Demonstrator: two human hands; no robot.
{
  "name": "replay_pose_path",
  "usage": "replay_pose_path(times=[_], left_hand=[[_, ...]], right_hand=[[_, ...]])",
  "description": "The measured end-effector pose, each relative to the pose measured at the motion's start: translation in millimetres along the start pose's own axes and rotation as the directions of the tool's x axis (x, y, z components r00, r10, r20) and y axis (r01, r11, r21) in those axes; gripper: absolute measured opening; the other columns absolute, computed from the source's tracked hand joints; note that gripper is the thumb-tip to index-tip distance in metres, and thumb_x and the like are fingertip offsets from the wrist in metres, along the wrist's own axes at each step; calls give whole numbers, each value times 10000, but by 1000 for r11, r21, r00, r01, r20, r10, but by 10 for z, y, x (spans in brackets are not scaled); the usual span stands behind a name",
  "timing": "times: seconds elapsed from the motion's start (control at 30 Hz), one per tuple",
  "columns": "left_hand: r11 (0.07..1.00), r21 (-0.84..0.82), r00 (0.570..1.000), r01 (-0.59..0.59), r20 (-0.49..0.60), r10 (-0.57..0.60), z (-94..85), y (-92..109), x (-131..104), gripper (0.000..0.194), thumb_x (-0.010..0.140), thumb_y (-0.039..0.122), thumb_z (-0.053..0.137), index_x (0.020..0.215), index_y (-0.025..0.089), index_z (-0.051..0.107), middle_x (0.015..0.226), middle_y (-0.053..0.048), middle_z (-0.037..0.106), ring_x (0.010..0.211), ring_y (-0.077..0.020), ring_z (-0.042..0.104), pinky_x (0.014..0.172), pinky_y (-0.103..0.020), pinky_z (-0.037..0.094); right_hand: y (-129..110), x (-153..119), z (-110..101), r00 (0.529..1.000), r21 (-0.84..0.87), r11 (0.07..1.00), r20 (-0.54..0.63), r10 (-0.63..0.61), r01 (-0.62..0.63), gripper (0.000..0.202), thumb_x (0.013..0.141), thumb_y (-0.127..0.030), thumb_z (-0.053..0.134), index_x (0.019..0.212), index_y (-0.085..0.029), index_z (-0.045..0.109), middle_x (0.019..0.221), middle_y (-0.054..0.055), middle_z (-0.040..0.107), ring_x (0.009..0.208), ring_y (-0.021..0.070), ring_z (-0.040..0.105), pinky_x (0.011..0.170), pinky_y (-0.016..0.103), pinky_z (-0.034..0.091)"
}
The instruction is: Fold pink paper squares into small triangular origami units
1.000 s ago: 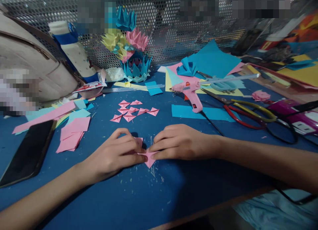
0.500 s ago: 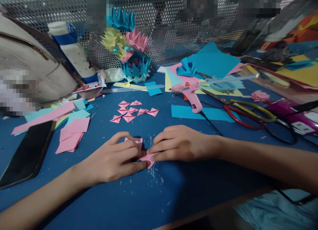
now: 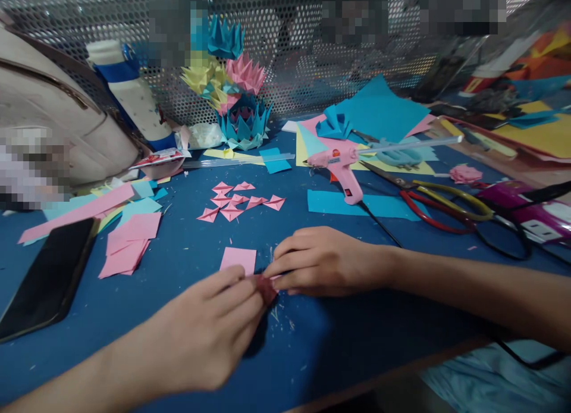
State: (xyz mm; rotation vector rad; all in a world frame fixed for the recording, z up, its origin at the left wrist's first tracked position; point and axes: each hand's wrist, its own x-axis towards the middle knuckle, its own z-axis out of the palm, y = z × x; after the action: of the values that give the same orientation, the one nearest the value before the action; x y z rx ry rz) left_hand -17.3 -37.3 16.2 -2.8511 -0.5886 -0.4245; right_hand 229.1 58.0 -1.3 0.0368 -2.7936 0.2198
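Blue tabletop [image 3: 267, 377] underlies folded pink paper [image 3: 269, 291] pointing nearward, long axis unclear.

Scuffed blue tabletop [image 3: 187, 240] that ran to a brown front edge [image 3: 379, 379], perforated metal panel [image 3: 289, 74] that stood behind, dim light that left shadows.

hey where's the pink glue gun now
In the head view, the glue gun lies right of centre, beyond the right hand, partly over the blue paper strip, beside the red-and-yellow scissors.
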Motion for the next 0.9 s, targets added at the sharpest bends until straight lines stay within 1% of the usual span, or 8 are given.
replay_pose_path(times=[0.07,0.13,0.17,0.23,0.4,0.63,0.73,0.9], left_hand=[[990,118,996,83,-28,-80,12,202,0,494,1015,66,226,1113,50,710,1078,-135,738,986,-252,640,1004,-411,371],[966,186,984,177,-57,-170,43,370,-14,476,1003,94,254,1087,50,720,1043,-150,744,960,-272,637,972,-424,382],[955,207,977,213,-41,-209,61,429,-24,465,1004,126,271,1101,45,718,1040,-162,741,946,-276,633,951,-428,394],[948,222,974,227,-23,-227,89,494,-46,428,999,176,321,1130,58,711,1091,-170,731,942,-280,629,912,-430,413],[949,209,971,237,-63,-229,98,480,-56,405,958,132,341,1111,75,712,1065,-147,745,941,-278,638,901,-421,409],[953,204,974,224,-81,-211,76,458,-2,440,968,73,270,1073,43,696,981,-159,756,851,-282,654,882,-428,391],[958,194,976,213,-95,-198,87,443,-15,402,966,61,302,1096,32,681,999,-164,751,851,-282,654,885,-430,395],[975,116,978,189,-109,-177,107,367,-38,363,965,57,336,1128,25,659,1039,-165,730,903,-276,631,892,-425,409]], right_hand=[[-26,25,-4,1000,-19,999,-3,29,-30,286,1058,-310,432,1168,-196,670,1194,46,711,1110,156,589,815,299,448],[-46,53,0,999,-46,998,-3,50,-51,283,1052,-306,446,1202,-197,659,1205,38,705,1126,176,581,826,317,447],[-53,67,6,998,-59,997,6,58,-57,285,1049,-306,450,1218,-201,653,1221,38,697,1138,186,575,834,328,448],[-59,97,27,997,-86,994,29,74,-71,296,1045,-325,457,1245,-210,643,1254,51,675,1164,202,561,860,350,453],[-65,177,99,994,-151,983,29,107,-102,328,1022,-401,501,1272,-241,639,1309,75,640,1223,232,525,904,381,457],[-91,237,131,997,-215,975,39,71,-61,405,1003,-450,524,1302,-193,620,1376,101,603,1284,264,500,920,389,458],[-54,219,21,997,-206,978,63,41,-28,364,1024,-438,482,1199,-184,674,1364,87,616,1324,264,475,952,404,451],[59,150,-294,979,-65,997,201,-27,41,279,1026,-350,493,1111,-217,723,1343,62,639,1352,251,459,1023,419,407]])
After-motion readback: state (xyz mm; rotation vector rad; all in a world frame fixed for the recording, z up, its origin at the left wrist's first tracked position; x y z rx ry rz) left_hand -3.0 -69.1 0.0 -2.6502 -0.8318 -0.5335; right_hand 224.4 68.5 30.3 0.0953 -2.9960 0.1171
